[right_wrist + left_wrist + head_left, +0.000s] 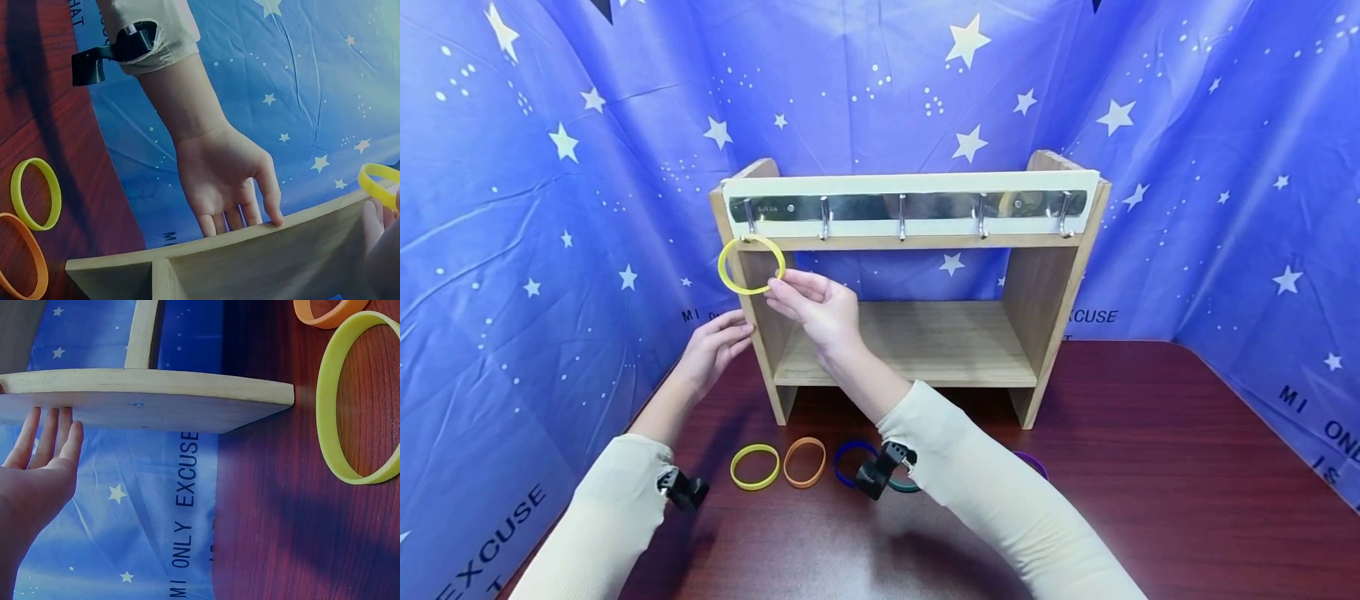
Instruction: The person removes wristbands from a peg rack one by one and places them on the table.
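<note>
My right hand (823, 312) pinches a yellow silicone wristband (722, 267) at its lower right side, between thumb and fingertips. The band's top overlaps the tip of the leftmost metal hook (749, 217) in the head view. Along the outer face of the wooden rack's left side panel (187, 406), my left hand (47, 462) rests straight fingertips. Its thumb (272, 194) touches the panel's front edge in the right wrist view. The held band (375, 187) shows at that view's right edge, with part of the right hand below it.
A metal strip (861, 207) with several hooks runs across the rack's top. On the dark red table (1150, 467) lie a yellow-green band (756, 488), an orange band (805, 485), a blue band (838, 468), a teal band (904, 489) and a purple band (1039, 464), some partly behind my right sleeve.
</note>
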Tool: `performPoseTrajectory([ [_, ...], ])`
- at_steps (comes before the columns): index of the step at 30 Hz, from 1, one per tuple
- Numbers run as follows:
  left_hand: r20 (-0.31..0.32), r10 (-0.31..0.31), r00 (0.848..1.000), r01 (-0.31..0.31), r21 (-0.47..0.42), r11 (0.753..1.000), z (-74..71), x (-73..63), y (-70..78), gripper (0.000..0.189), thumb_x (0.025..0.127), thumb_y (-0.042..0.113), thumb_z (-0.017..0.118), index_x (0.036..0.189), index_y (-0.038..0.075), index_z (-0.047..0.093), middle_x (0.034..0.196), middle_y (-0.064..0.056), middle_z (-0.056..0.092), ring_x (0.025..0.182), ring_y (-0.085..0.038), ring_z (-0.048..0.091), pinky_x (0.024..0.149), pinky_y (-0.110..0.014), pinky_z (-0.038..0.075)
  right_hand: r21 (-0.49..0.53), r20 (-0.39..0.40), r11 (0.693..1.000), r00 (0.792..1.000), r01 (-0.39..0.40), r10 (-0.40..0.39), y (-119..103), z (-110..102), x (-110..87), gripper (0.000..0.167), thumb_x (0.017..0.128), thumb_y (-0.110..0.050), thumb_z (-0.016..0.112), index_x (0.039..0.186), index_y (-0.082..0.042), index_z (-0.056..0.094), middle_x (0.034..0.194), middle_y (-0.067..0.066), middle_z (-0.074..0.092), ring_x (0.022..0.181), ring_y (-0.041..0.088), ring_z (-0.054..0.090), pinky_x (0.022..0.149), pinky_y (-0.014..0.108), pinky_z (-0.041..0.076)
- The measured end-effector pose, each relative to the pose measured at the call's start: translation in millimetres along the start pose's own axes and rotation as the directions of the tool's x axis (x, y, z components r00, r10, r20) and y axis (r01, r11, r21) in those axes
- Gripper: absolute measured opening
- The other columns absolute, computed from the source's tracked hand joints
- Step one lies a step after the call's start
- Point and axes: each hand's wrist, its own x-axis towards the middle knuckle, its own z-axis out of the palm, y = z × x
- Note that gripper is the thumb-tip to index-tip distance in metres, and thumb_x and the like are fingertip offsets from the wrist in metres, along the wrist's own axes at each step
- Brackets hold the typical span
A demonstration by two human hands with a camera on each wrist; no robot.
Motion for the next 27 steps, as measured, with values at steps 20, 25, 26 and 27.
performPoseTrajectory([
  [20, -0.013, 0.002, 1.0, -0.002, -0.004, 1.0, 1.7, -1.5, 1.2, 0.034, 0.095, -0.003, 0.042, 0.1, 0.022, 0.064, 0.099, 0.011, 0.065, 0.094, 0.0, 0.062, 0.089, -0.015, 0.051, 0.019, 0.086, 1.0, 0.996, 0.022, -0.024, -8.6, -6.0, -11.7, 0.031, 0.087, 0.015, 0.057, 0.117, 0.02, 0.055, 0.115, 0.033, 0.064, 0.07, 0.009, 0.069, 0.088, 0.043, 0.056],
  [25, -0.023, -0.009, 1.0, 0.008, -0.007, 1.0, 1.8, -1.3, 1.1, 0.034, 0.095, -0.003, 0.043, 0.097, 0.023, 0.065, 0.098, 0.01, 0.063, 0.094, 0.0, 0.061, 0.087, -0.014, 0.051, -0.013, 0.102, 1.0, 0.995, 0.002, -0.001, -6.5, -16.3, -19.6, 0.031, 0.087, 0.014, 0.057, 0.118, 0.021, 0.054, 0.117, 0.031, 0.064, 0.073, 0.009, 0.07, 0.086, 0.04, 0.057],
  [26, -0.023, -0.009, 1.0, 0.009, -0.01, 1.0, 2.0, -1.5, 1.4, 0.033, 0.095, -0.003, 0.043, 0.097, 0.022, 0.065, 0.098, 0.01, 0.063, 0.094, 0.0, 0.061, 0.087, -0.014, 0.051, -0.02, 0.102, 1.0, 0.995, -0.005, 0.007, -5.6, -18.6, -21.0, 0.031, 0.087, 0.014, 0.057, 0.118, 0.021, 0.054, 0.115, 0.029, 0.066, 0.073, 0.009, 0.07, 0.086, 0.039, 0.057],
  [27, -0.022, -0.006, 1.0, 0.006, -0.01, 1.0, 2.1, -1.6, 1.6, 0.033, 0.095, -0.003, 0.043, 0.097, 0.022, 0.064, 0.099, 0.011, 0.063, 0.095, 0.0, 0.061, 0.088, -0.014, 0.051, -0.025, 0.101, 1.0, 0.995, -0.014, 0.016, -4.5, -20.9, -22.3, 0.031, 0.087, 0.014, 0.057, 0.118, 0.021, 0.054, 0.113, 0.027, 0.067, 0.074, 0.009, 0.07, 0.087, 0.04, 0.057],
])
